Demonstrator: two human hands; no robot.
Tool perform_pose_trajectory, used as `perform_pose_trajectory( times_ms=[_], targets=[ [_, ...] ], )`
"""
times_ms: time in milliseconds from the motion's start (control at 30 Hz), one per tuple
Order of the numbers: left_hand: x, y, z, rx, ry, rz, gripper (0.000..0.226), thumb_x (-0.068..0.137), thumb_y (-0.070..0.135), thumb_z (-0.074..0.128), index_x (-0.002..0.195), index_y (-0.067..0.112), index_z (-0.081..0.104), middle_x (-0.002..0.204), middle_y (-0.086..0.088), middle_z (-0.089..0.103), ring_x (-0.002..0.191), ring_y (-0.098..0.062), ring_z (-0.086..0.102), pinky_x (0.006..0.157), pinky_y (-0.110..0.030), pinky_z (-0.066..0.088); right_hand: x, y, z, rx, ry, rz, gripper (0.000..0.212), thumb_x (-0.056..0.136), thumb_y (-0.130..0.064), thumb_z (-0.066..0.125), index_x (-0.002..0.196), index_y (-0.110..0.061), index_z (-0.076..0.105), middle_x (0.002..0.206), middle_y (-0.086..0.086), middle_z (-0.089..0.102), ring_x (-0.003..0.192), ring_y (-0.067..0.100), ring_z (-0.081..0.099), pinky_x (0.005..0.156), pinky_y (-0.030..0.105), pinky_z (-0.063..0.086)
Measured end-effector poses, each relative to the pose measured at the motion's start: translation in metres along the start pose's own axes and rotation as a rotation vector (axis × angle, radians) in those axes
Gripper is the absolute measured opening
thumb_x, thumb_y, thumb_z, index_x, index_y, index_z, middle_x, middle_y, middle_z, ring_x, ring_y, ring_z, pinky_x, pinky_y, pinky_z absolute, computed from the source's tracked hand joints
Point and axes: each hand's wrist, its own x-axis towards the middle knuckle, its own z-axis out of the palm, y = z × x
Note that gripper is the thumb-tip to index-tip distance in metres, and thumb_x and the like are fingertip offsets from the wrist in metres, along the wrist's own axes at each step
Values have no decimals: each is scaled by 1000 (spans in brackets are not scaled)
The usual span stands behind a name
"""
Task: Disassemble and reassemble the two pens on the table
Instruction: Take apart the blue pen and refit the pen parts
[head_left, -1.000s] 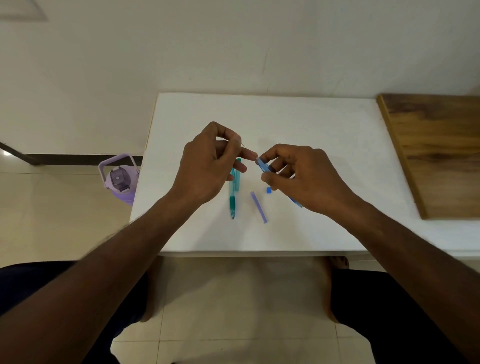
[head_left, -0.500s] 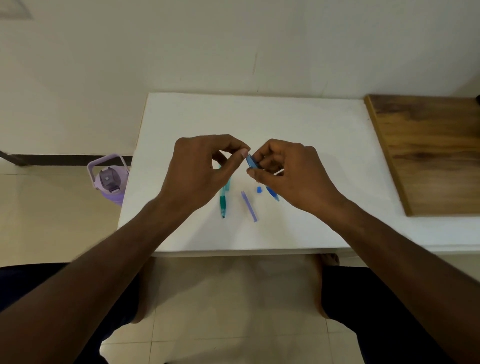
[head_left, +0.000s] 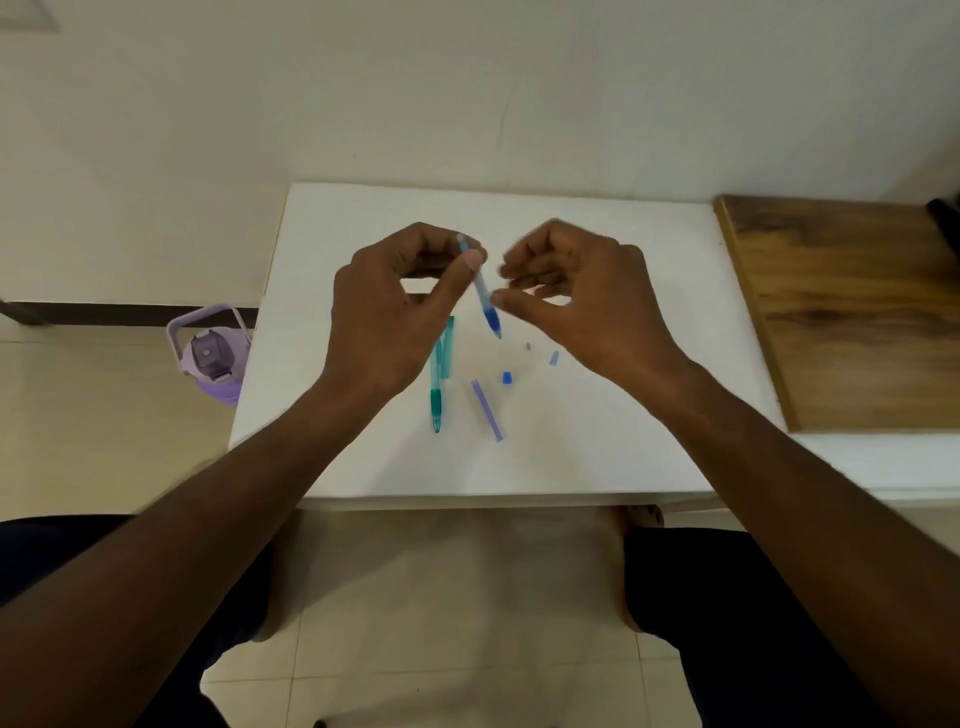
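Pinching the blue pen barrel near its upper end between thumb and forefinger, left hand raised above the white counter; barrel tilted, darker tip pointing down and to the right. Right hand just beside it, grip loosely curled and holding nothing, thumb tip close to the barrel's lower part; touching or not, cannot tell. Lying on the counter below: teal pen, partly under the left hand, tip toward the near edge; pale blue tube just right of it; small blue cap; two tiny pieces near the right wrist, too small to identify. Wooden board at the right; lilac bottle on the floor at the left.
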Motion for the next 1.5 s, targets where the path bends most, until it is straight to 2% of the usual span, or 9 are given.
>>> perform_pose_trajectory(
  times_ms=[133,267,433,733,867,1033,1133,1300,1500],
  targets=[
    [4,-6,-9,5,45,11,17,104,43,64,111,30,71,102,16,80,101,-4,76,90,-32,64,4,45,-16,-398,-154,131,8,93,-19,76,97,-18,82,78,-12,71,69,4,66,70,0,43],
    [4,-10,-9,24,50,-18,17,105,41,64,112,27,72,95,19,78,95,-2,74,84,-21,62,-1,68,-2,-453,-200,217,8,92,-20,77,98,-18,83,86,-2,78,78,11,71,77,17,51],
    [1,-8,-4,46,-18,-27,23,103,42,65,109,22,74,93,15,77,88,-5,74,76,-11,56,-1,68,22,-457,-171,148,10,91,-30,79,93,-21,83,84,-6,77,78,10,68,75,25,53],
    [1,-15,-6,79,-47,-64,22,104,45,62,109,27,73,94,13,78,87,-10,76,89,-26,62,3,65,35,-553,-191,118,10,94,-29,75,89,-20,77,86,-6,72,83,15,68,71,25,48],
    [1,-17,-5,67,-67,-66,17,104,45,62,107,31,71,92,16,77,83,-6,76,86,-25,63,2,62,39,-634,-246,89,17,103,-28,64,98,-12,68,97,3,68,92,22,65,81,37,57],
    [-2,-19,0,43,-118,-72,18,102,51,63,109,36,71,90,12,75,75,-4,75,69,-27,66,8,32,26,17,-49,141,9,103,-21,64,98,-14,67,87,-3,78,78,10,76,74,25,62],
    [-5,-22,0,70,-145,-49,13,101,52,64,107,43,70,95,14,74,70,-4,74,61,-21,61,8,12,20,344,40,215,6,100,-17,70,98,-13,73,83,-1,80,75,15,77,74,28,65],
    [-6,-22,3,94,-180,6,7,100,49,66,106,45,69,95,26,72,72,2,71,64,-4,47,3,1,20,376,50,197,8,101,-13,67,100,-12,74,89,0,77,78,17,75,77,32,65],
    [-7,-23,3,90,-166,20,11,98,48,70,107,43,66,86,21,72,72,1,72,63,-4,49,1,0,18,344,17,203,6,99,-13,71,102,-10,76,89,4,79,79,19,78,84,40,67]
  ],
)
